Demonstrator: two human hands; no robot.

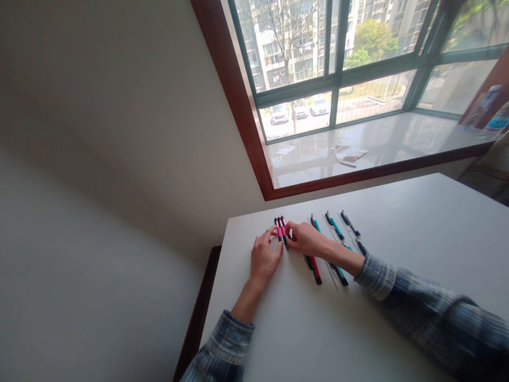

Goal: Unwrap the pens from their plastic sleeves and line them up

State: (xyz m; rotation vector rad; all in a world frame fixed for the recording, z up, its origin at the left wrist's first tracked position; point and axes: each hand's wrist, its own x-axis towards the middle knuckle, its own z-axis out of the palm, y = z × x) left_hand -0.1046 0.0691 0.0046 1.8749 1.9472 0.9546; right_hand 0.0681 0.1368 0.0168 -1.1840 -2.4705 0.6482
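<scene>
Your left hand (pixel 265 257) curves round the left side of the pink-and-black pens (pixel 281 229), which lie side by side near the far left corner of the white table (pixel 302 334). Your right hand (pixel 307 239) bends in at their right side, thumb and fingers close together; you can't tell whether either hand's fingers grasp a pen. Beneath and beyond your right forearm lie a red pen (pixel 315 269) and teal pens (pixel 337 228).

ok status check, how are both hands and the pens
Left hand beside pink pens, right hand at their other side. Firm grip unclear. Right forearm partly hides other pens.
</scene>
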